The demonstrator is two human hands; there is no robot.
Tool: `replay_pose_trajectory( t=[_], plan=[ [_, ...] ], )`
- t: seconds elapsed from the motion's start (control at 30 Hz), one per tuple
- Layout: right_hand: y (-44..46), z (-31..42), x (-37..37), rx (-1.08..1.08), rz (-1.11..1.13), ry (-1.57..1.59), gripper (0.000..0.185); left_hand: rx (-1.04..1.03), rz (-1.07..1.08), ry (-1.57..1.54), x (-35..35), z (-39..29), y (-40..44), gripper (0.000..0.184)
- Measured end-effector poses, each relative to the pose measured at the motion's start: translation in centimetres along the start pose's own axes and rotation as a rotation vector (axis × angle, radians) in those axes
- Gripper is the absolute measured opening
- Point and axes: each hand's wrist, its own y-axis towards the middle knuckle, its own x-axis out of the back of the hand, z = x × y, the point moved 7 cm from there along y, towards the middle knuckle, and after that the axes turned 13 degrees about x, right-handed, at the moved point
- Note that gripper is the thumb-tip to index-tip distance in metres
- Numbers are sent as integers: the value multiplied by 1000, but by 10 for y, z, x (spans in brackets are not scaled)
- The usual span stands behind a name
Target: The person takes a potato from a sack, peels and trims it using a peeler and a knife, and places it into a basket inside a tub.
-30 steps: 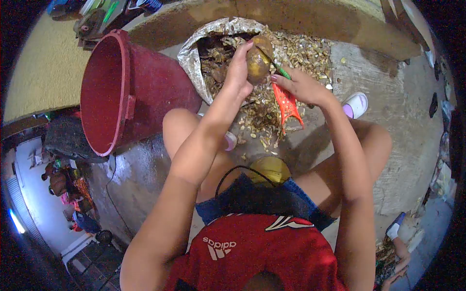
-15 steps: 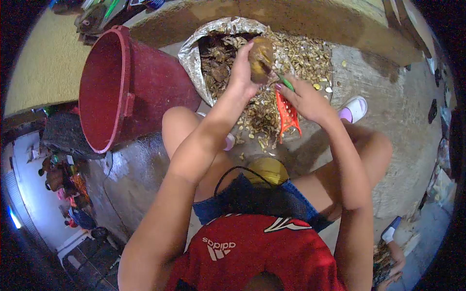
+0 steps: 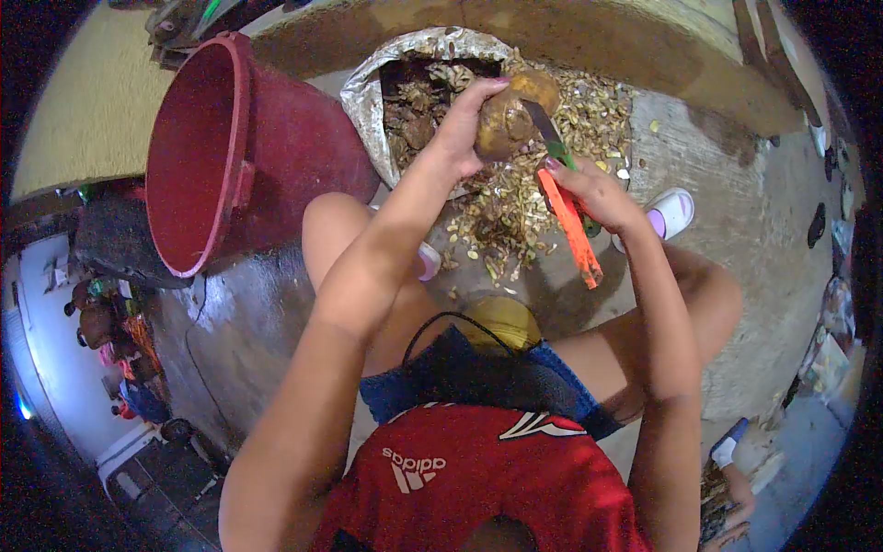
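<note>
My left hand (image 3: 467, 129) holds a large round brown-yellow root or fruit (image 3: 509, 126) from its left side. In my right hand (image 3: 593, 195) is a knife (image 3: 553, 143) with a green handle, its dark blade against or close by the right side of the brown-yellow piece. An orange perforated plastic thing (image 3: 572, 232) hangs at the same hand; how it is held is hidden. Behind and below the piece, an open whitish sack (image 3: 364, 101) contains brown scraps, and pale peelings (image 3: 589, 115) are spread beside it.
A big red tub (image 3: 294, 152) lies tipped at the left, its mouth facing left. A yellow container (image 3: 501, 322) is between my legs. A low wall (image 3: 515, 28) runs behind the sack. Several people are at far left, and part of another person (image 3: 731, 488) shows at lower right.
The brown-yellow piece has turned and moved slightly right in my left hand. My right hand has moved right and a little down, and the orange thing now appears edge-on.
</note>
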Motion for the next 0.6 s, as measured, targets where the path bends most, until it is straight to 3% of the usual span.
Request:
replay_pose_trajectory(
  t=[0.2, 0.33, 0.43, 0.6],
  plan=[
    [-5, 1, -3, -9, 19, -23, 34, 30, 39, -5, 1, 1, 0, 36],
    [-2, -5, -12, 57, 23, 97, 34, -4, -91, 101, 3, 10, 0, 36],
    [0, -4, -5, -2, 44, -103, 35, 37, -118, 86, 7, 12, 2, 35],
    [3, -12, -5, 6, 4, -106, 38, 9, -74, 75, 6, 11, 4, 31]
  ],
)
